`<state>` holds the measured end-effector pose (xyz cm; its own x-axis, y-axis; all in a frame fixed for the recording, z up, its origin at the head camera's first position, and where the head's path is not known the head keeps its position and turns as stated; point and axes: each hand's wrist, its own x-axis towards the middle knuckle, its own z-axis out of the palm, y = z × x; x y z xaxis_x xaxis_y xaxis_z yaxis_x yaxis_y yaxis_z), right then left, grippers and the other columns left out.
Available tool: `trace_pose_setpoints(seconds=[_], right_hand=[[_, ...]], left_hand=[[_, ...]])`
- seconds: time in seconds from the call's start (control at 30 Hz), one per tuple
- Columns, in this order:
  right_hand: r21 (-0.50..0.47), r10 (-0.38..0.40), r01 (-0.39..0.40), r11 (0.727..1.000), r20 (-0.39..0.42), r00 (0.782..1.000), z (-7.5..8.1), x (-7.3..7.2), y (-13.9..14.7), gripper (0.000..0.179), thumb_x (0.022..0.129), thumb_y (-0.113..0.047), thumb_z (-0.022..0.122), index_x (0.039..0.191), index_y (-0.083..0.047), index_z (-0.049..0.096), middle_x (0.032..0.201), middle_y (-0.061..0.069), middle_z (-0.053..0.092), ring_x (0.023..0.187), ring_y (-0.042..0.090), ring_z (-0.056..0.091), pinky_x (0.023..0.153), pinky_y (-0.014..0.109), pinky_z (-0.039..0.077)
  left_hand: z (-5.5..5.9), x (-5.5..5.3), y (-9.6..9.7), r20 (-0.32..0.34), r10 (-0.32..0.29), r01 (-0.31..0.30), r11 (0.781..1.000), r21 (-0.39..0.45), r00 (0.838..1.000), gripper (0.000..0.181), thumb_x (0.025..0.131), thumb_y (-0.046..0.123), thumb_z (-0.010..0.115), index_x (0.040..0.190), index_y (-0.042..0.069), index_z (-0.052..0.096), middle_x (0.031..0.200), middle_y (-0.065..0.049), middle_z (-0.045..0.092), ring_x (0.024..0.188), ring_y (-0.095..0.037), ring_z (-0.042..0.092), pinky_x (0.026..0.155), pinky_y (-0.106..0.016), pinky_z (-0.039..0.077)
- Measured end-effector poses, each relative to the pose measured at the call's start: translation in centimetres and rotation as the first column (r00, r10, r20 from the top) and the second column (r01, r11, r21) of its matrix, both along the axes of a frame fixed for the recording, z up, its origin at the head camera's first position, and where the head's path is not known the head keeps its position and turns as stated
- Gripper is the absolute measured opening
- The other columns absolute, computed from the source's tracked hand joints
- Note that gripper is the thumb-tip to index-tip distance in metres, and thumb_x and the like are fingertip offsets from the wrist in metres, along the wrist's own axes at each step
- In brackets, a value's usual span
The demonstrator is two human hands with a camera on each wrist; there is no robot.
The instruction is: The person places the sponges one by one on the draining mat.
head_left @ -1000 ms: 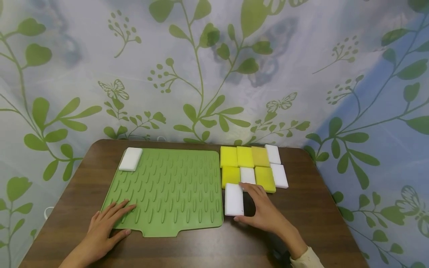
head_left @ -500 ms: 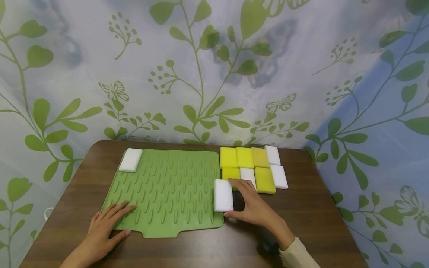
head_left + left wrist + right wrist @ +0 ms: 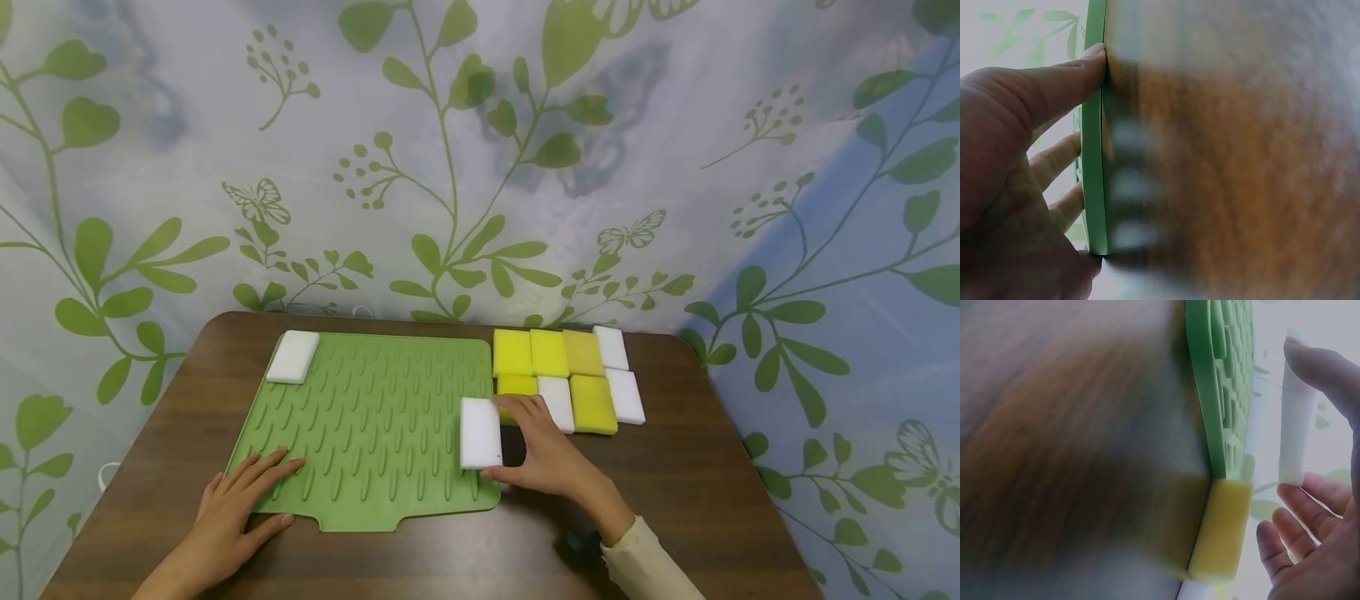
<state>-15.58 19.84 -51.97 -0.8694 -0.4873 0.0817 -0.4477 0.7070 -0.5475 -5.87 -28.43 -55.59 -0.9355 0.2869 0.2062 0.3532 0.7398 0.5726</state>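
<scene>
My right hand (image 3: 543, 450) pinches a white sponge block (image 3: 480, 433) by its two ends, thumb at the near end and fingertips at the far end. It overlaps the right edge of the green ridged mat (image 3: 375, 417) in the head view. In the right wrist view the white sponge (image 3: 1296, 425) is held up off the surface between thumb and fingers. My left hand (image 3: 232, 525) rests with spread fingers on the mat's near left corner, thumb on the table side. Another white sponge (image 3: 292, 357) lies on the mat's far left corner.
Right of the mat lie two rows of yellow sponges (image 3: 593, 404) and white sponges (image 3: 626, 397) on the brown wooden table (image 3: 420, 562). A leaf-patterned cloth (image 3: 315, 167) hangs behind the table. A small dark object (image 3: 581, 546) sits beneath the right forearm.
My right hand has carried the white sponge leftward and slightly away from me, from beside the mat to over its right edge. The left hand has stayed put.
</scene>
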Motion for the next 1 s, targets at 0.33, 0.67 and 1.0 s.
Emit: trace_pose_setpoints(seconds=[0.33, 0.67, 1.0], right_hand=[[-0.034, 0.016, -0.016, 0.999, 0.011, 1.000, 0.1, -1.0, -2.4, 0.108, 0.079, -0.062, 0.091, 0.165, -0.022, 0.040, 0.162, 0.003, 0.048, 0.141, 0.026, 0.045, 0.111, 0.058, 0.051], [-0.009, 0.037, -0.037, 0.999, 0.012, 0.999, -0.3, -2.2, -4.0, 0.108, 0.081, -0.068, 0.087, 0.166, -0.022, 0.038, 0.165, 0.002, 0.044, 0.137, 0.025, 0.045, 0.106, 0.055, 0.053], [-0.009, 0.050, -0.050, 0.999, -0.014, 0.999, -0.1, -3.1, -5.8, 0.106, 0.082, -0.065, 0.087, 0.165, -0.019, 0.040, 0.161, 0.006, 0.047, 0.145, 0.028, 0.045, 0.112, 0.059, 0.051]], left_hand=[[0.0, 0.1, 0.0, 0.005, 0.004, -0.004, 1.000, -0.004, 1.000, 0.076, 0.087, 0.024, 0.089, 0.156, 0.029, 0.057, 0.166, -0.010, 0.049, 0.144, -0.062, 0.039, 0.097, -0.087, 0.024], [-0.2, 0.1, 0.1, -0.015, 0.002, -0.002, 1.000, -0.011, 1.000, 0.076, 0.087, 0.025, 0.089, 0.156, 0.029, 0.057, 0.165, -0.010, 0.050, 0.143, -0.061, 0.040, 0.096, -0.085, 0.025], [-0.2, 0.0, 0.0, 0.001, 0.002, -0.002, 1.000, -0.004, 1.000, 0.076, 0.087, 0.025, 0.089, 0.156, 0.029, 0.056, 0.166, -0.010, 0.049, 0.144, -0.061, 0.039, 0.097, -0.087, 0.024]])
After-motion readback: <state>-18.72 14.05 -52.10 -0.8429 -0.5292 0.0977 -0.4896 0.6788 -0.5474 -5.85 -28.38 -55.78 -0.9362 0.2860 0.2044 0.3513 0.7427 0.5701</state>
